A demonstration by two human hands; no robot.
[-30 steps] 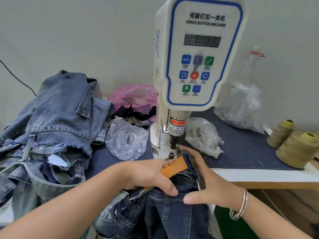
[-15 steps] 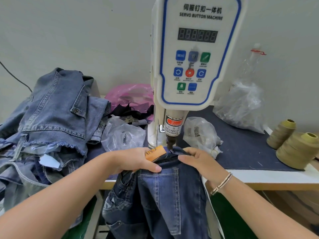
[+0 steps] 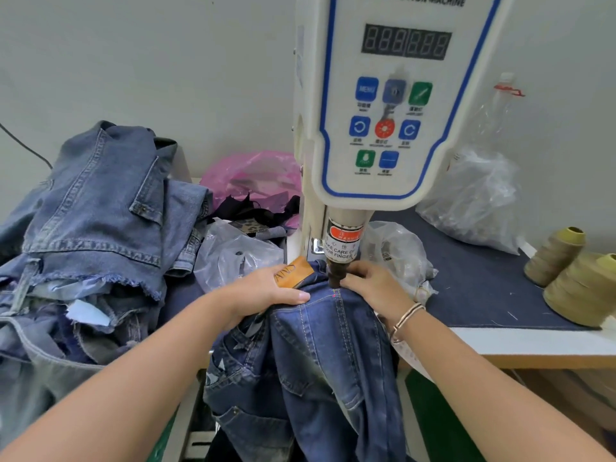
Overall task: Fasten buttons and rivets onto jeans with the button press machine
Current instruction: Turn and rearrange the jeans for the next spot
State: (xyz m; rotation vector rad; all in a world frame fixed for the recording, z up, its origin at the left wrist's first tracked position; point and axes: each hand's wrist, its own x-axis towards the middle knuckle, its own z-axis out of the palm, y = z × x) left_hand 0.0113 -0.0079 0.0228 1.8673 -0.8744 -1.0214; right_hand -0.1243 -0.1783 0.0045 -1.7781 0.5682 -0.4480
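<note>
Two hands (image 3: 266, 290) (image 3: 373, 285) gripping jeans (image 3: 320, 345), under press head (image 3: 335, 276)

Your left hand (image 3: 266, 291) covers part of the tan leather patch (image 3: 295, 276), so its lettering can't be read. Your right hand's (image 3: 373, 285) fingertips hide behind the press head (image 3: 335, 276). The button machine (image 3: 393, 105) top is cropped. Bag contents unreadable.

- Your left hand (image 3: 266, 291) and right hand (image 3: 373, 285) flanked the press head (image 3: 335, 278), touching close.
- Denim pile (image 3: 100, 221) and plastic bag (image 3: 233, 258) blocked left.
- Bare mat (image 3: 483, 278) right stayed passable up to the thread cones (image 3: 580, 281).
</note>
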